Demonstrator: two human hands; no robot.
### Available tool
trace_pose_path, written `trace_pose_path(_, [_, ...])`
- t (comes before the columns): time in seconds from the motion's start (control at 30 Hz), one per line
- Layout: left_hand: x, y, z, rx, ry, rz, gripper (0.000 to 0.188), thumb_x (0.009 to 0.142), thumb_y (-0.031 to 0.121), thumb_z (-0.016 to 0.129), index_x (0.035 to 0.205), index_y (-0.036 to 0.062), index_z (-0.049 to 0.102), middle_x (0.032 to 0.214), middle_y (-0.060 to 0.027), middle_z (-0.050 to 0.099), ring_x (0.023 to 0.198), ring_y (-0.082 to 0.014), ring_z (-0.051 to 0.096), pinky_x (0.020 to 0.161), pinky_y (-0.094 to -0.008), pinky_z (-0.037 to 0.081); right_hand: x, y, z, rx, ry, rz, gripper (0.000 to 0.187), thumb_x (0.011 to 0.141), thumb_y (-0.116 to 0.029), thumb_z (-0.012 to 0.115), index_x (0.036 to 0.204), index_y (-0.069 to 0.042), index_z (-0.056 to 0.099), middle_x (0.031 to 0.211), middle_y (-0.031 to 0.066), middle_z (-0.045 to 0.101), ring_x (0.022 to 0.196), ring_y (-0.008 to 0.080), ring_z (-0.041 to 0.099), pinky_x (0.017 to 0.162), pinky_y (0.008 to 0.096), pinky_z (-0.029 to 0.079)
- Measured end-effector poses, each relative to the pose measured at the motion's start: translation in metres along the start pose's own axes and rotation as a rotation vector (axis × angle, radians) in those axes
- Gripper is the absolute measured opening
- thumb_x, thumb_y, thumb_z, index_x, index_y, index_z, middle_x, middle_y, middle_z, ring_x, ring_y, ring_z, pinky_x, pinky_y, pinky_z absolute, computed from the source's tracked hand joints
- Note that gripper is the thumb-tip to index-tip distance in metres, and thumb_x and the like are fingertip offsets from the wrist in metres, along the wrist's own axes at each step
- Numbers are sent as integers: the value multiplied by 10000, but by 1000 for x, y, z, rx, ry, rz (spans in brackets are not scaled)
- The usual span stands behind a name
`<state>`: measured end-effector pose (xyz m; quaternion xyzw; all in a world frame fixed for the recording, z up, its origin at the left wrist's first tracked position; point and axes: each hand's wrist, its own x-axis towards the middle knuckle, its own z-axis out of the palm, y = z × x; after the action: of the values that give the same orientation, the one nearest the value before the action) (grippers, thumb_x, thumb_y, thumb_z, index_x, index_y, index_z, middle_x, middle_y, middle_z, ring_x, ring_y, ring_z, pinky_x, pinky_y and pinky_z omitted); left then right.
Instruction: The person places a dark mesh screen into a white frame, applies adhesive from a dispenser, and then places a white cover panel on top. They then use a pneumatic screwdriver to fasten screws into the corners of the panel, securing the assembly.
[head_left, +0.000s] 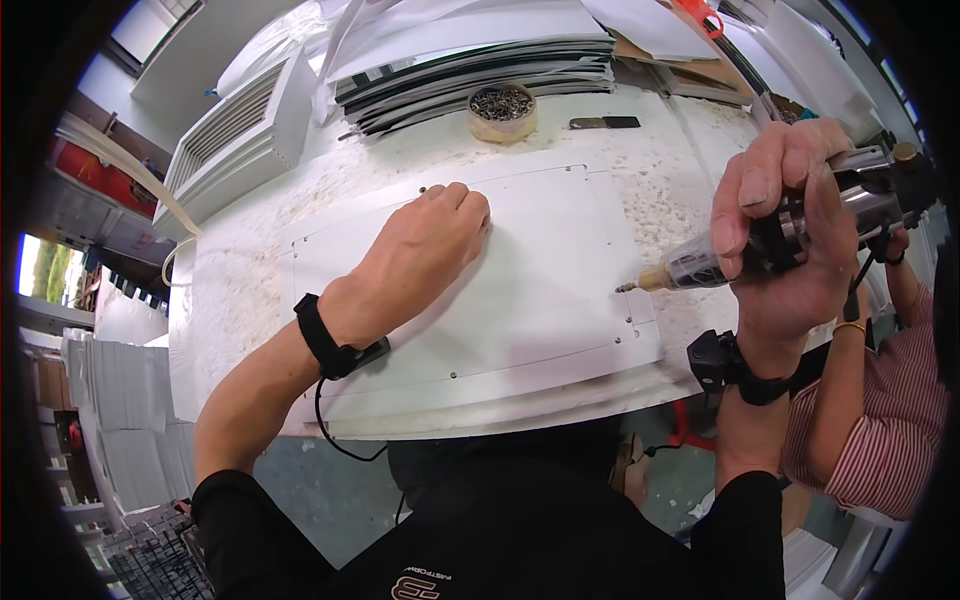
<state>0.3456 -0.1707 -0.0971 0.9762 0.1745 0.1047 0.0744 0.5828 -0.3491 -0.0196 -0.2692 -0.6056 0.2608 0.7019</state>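
A flat white sheet-metal panel [540, 270] lies on the white worktable [250, 300], with small screws or rivets along its edges. My left hand [420, 250] rests on the panel near its upper edge, fingers curled under, pressing down; whether it holds anything I cannot tell. My right hand [790, 230] grips a power screwdriver [770, 245] held sideways. Its bit [628, 287] points left and touches the panel's right edge next to a row of small holes.
A tape roll filled with small screws [502, 110] stands at the table's back. Stacked metal sheets [480, 70] lie behind it, a white louvred vent panel [240, 130] at back left. Another person in a striped sleeve [880, 420] stands at my right.
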Motion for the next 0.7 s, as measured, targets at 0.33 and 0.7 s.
trace_pose_path(0.33, [7,41,18,-1415,-219,-318,96,1029,72,642,1065,31,563,1025,-75,688,920,-135,683,840,-279,580,10,2,-1,136,189,-53,210,1096,-267,453,1017,-73,440,916,53,514,711,166,554,485,258,486])
trace_pose_path(0.7, [7,46,28,-1750,-236,-441,125,1013,42,653,1095,66,561,1032,-54,679,932,-122,678,885,-295,579,10,7,-10,119,202,137,213,1090,-272,468,1042,-65,450,921,53,501,716,165,546,496,258,487])
